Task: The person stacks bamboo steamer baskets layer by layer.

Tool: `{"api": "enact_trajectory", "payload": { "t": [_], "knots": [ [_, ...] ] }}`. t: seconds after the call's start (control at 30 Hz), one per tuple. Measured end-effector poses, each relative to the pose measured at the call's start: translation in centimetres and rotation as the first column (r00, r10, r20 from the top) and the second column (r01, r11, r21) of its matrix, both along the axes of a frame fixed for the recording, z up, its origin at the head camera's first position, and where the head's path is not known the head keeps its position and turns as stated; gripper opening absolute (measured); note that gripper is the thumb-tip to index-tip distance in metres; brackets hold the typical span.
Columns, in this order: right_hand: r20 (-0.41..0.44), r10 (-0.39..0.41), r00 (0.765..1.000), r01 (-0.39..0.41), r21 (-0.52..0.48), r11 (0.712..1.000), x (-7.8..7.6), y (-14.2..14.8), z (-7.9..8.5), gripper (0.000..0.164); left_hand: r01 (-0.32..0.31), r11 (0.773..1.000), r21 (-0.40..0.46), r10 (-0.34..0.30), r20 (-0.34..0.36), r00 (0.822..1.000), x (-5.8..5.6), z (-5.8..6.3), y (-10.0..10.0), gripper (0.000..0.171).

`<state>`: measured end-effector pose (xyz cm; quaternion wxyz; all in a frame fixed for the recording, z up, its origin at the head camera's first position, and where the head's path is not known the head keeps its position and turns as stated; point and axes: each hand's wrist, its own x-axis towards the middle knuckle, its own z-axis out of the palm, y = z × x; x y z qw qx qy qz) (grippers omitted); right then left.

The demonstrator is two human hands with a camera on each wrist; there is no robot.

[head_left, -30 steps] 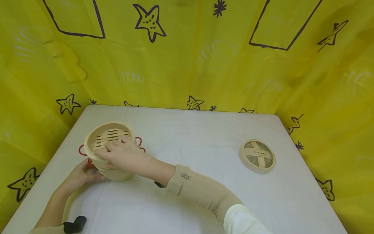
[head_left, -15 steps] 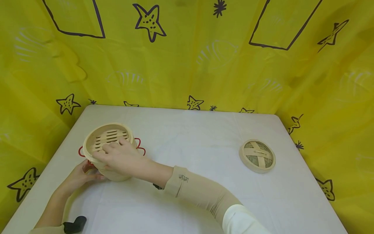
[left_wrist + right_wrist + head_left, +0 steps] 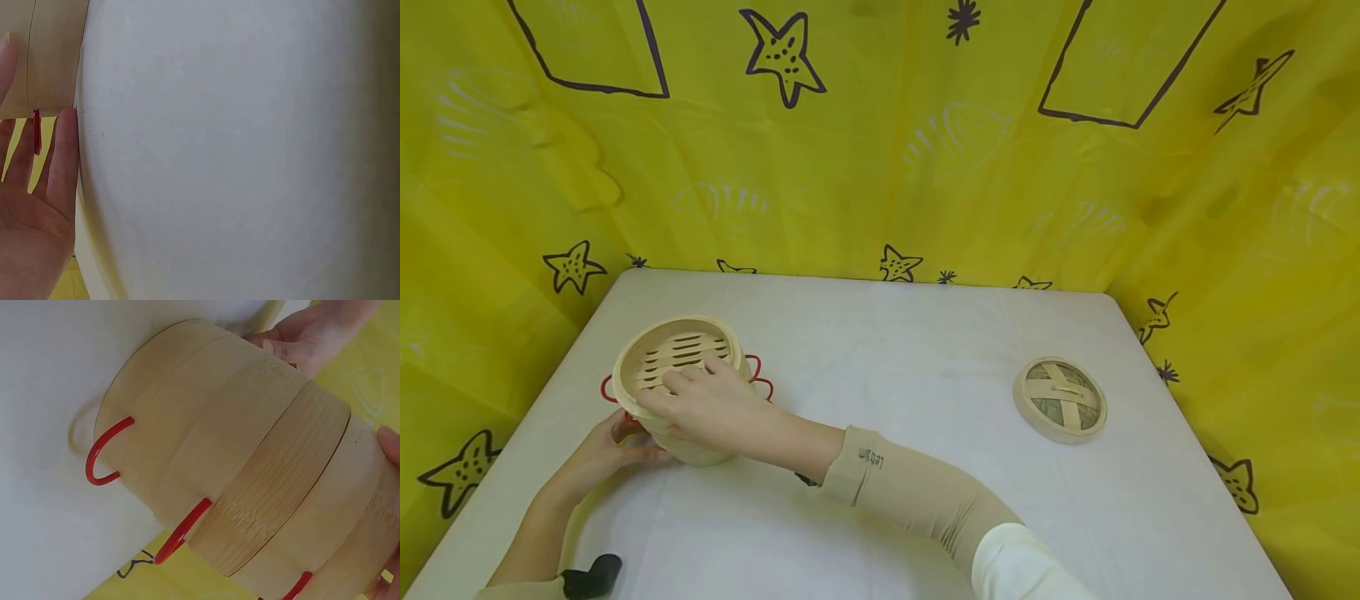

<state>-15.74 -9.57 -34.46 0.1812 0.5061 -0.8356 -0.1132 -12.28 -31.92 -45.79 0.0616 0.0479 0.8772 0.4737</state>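
Observation:
A stack of bamboo steamer baskets with red loop handles (image 3: 178, 531) stands at the left of the table. The top steamer basket (image 3: 677, 354) shows its slatted floor. My right hand (image 3: 707, 404) grips the near rim of this basket, fingers curled over inside and thumb (image 3: 389, 442) on the outer wall. Low on the left side, my left hand (image 3: 613, 454) holds the bottom steamer basket (image 3: 696, 452), its thumb in front and fingers (image 3: 64, 162) around behind. The bamboo lid (image 3: 1060, 400) lies apart on the right, woven top upward.
A white-covered table (image 3: 880, 517) carries the stack and the lid. Yellow patterned curtain (image 3: 865, 167) surrounds its back and sides. The right forearm, in a beige sleeve (image 3: 917, 483), reaches across the front of the table.
Over the first half second, the top basket shifts slightly left and toward me with my right hand. Since then both hands stay almost still. The lid has not moved.

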Motion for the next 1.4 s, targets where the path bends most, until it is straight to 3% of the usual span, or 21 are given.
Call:
{"api": "enact_trajectory", "payload": {
  "t": [0.7,0.93,1.4],
  "knots": [
    [0.019,0.007,1.0,-0.007,0.016,1.0,-0.1,0.2,0.1,0.045,0.0,1.0,-0.003,0.0,-0.01,1.0,0.0,0.0,0.1,0.075],
    [-0.004,0.038,0.999,-0.038,-0.01,0.999,-0.6,0.8,0.0,0.047,-0.001,1.0,-0.025,0.0,-0.009,1.0,-0.1,0.0,0.0,0.068],
    [-0.002,0.077,0.997,-0.077,-0.06,0.995,-1.2,2.9,0.1,0.045,-0.011,1.0,-0.029,0.011,-0.008,1.0,-0.2,-0.1,0.0,0.071]
  ]
}}
